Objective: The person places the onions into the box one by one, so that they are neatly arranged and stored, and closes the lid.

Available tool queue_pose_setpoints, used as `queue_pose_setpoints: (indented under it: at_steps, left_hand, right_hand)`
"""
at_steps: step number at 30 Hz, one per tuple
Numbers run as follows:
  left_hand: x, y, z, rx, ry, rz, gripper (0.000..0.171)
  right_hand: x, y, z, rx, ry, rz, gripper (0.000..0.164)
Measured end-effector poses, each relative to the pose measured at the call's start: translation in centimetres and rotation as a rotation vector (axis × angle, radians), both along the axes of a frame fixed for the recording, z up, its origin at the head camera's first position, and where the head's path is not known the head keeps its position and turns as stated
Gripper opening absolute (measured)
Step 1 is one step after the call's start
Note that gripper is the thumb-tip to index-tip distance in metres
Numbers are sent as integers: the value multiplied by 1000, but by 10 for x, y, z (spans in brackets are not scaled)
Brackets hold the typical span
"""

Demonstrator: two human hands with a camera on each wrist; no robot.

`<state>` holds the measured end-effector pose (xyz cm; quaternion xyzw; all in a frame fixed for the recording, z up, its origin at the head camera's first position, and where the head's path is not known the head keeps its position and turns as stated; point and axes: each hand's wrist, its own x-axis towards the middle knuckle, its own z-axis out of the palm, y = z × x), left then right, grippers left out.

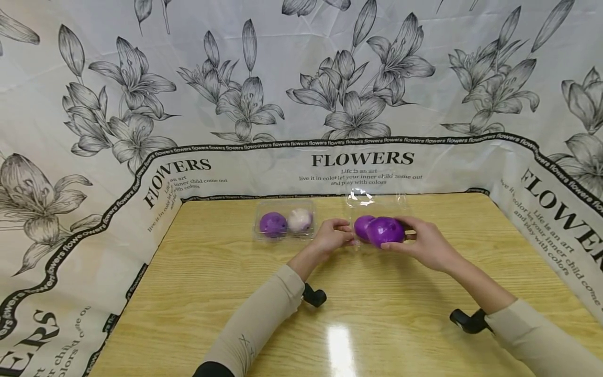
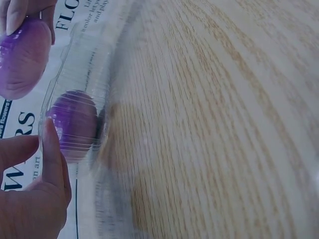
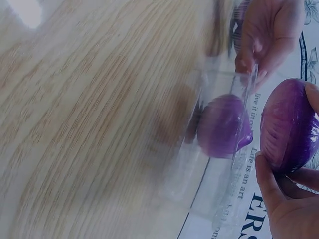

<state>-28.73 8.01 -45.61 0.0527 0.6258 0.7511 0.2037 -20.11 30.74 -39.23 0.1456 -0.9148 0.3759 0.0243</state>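
Note:
My right hand (image 1: 426, 243) holds a shiny purple onion (image 1: 387, 231) between thumb and fingers, raised above a clear plastic box (image 2: 75, 62). Another purple onion (image 3: 223, 127) lies inside that box, partly hidden in the head view behind the held one. At the box's left end, my left hand (image 1: 332, 236) pinches the rim with thumb and fingertips. The box's transparent lid (image 1: 374, 199) stands open at the back. In the right wrist view the held onion shows faint lengthwise streaks.
Left of my hands, a second clear box (image 1: 256, 230) contains one purple onion (image 1: 273, 225) and one with its whitish side up (image 1: 299, 220). Printed floral cloth (image 1: 264, 173) surrounds the wooden table (image 1: 226, 293) at the back and sides. Black camera mounts stick out at both wrists.

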Motion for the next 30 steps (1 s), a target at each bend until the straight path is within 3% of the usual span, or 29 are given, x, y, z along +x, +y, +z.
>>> queue_pose_setpoints:
  at_steps: [19, 30]
  left_hand:
    - [-1, 0, -2, -8, 3, 3, 52]
    - [2, 1, -1, -1, 5, 10, 51]
  right_hand:
    - [-16, 32, -19, 29, -31, -64, 84]
    - [-30, 41, -23, 72, 35, -86, 84]
